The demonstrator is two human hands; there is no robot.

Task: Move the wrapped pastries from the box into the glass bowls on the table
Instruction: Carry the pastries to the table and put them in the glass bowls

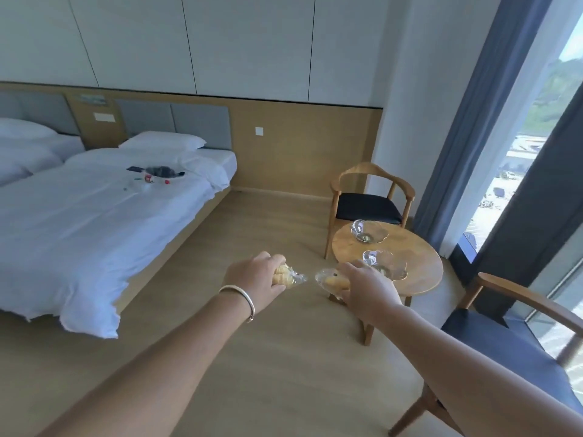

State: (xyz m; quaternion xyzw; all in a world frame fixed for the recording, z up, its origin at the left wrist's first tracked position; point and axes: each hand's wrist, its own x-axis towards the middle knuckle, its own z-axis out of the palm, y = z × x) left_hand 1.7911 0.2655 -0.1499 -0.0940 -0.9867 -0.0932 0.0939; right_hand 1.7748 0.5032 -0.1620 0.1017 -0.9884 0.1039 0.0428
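My left hand (252,277) grips a wrapped pastry (285,275) in clear plastic, held out over the floor. My right hand (367,288) holds a second wrapped pastry (331,280), just left of the round wooden table (419,263). Two glass bowls stand on that table: a near one (386,263) close beyond my right hand and a far one (366,230) by the back edge. The box is not in view.
A wooden chair with a dark seat (369,197) stands behind the table, another chair (511,342) at the right under my right arm. A white bed (94,216) with small items on it fills the left. Curtain and window are at the right.
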